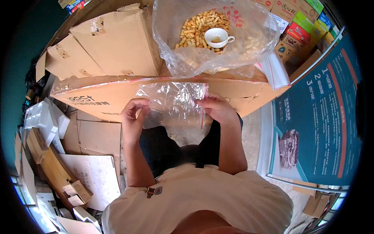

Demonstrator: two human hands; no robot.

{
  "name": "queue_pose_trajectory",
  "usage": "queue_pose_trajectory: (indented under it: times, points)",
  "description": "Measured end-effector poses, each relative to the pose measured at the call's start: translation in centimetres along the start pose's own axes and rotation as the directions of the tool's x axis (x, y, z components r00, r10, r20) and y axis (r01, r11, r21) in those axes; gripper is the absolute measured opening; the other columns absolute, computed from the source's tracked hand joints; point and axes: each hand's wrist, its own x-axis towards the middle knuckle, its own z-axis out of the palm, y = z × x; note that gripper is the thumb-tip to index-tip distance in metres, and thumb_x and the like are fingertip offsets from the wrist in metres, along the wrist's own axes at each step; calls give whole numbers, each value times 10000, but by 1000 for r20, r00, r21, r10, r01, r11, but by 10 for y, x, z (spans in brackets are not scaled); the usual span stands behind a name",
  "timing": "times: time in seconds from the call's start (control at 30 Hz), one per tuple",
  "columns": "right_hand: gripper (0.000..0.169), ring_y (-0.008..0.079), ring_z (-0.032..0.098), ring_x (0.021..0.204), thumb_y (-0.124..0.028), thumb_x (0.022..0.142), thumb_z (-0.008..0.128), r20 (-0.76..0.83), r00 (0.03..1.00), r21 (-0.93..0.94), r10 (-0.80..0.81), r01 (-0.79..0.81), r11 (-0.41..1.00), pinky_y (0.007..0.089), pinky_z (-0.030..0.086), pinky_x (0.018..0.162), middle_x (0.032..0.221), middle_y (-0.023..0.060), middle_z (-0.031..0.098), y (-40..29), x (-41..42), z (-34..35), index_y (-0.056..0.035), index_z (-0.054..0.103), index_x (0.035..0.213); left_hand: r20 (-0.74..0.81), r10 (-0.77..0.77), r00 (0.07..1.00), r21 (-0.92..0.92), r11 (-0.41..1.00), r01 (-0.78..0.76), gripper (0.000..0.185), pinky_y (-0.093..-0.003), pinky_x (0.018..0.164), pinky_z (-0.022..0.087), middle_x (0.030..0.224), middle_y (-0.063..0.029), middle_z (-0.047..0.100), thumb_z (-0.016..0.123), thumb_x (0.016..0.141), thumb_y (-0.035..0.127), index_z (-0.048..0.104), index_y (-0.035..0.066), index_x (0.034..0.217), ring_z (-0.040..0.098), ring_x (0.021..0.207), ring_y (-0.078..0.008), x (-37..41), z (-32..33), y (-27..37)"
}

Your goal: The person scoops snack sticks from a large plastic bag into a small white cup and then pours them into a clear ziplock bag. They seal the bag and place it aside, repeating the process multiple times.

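Between my hands is a clear plastic zip bag with a red line along its right edge. It looks flat, with nothing seen inside. My left hand pinches the bag's left end between thumb and fingers. At the red-lined zip edge, my right hand grips the other end. Beyond the bag, a large clear plastic sack lies spread on a big cardboard box. Short golden stick snacks fill part of it. A white cup with a handle rests tilted on the snacks.
A stack of flat zip bags hangs over the box's right corner. At the back left stands a closed carton. Colourful product boxes are piled at the back right. A teal printed panel borders the right; white foam pieces lie left.
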Motion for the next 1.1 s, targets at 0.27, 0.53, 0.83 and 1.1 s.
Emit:
queue_pose_trajectory:
  times: [0.27, 0.53, 0.83, 1.1]
  points:
    - [231, 123, 635, 801, -15, 744, 735, 21, 987, -326, -157, 155, 932, 249, 499, 761, 867, 44, 669, -20, -20, 11, -36, 659, 961, -156, 327, 932, 543, 816, -196, 180, -357, 847, 435, 950, -96, 596, 653, 770, -16, 618, 27, 942, 545, 976, -227, 0, 33, 15]
    - [235, 69, 614, 677, 64, 654, 773, -105, 915, -390, -389, 322, 863, 196, 491, 609, 765, 11, 661, -10, -17, 46, -44, 612, 787, 146, 295, 944, 481, 813, -328, 381, -284, 629, 438, 824, -79, 570, 771, 665, 22, 570, 44, 987, 531, 708, -188, -31, 88, 39]
    - [331, 50, 562, 569, -9, 648, 824, -149, 801, -473, -579, 457, 753, 192, 438, 508, 723, 28, 651, 3, -10, 53, -44, 588, 877, 206, 190, 960, 461, 847, -266, 410, -289, 636, 492, 834, -93, 615, 757, 676, 12, 532, 46, 1017, 600, 700, -202, -35, 88, 45]
    - [425, 53, 520, 554, -59, 729, 768, -213, 829, -543, -518, 340, 768, 188, 406, 497, 733, 17, 562, -14, -27, 67, -58, 557, 1097, 170, 228, 959, 495, 822, -283, 233, -297, 633, 510, 879, -115, 657, 586, 772, -122, 584, 24, 953, 647, 714, -237, -30, 71, 27]
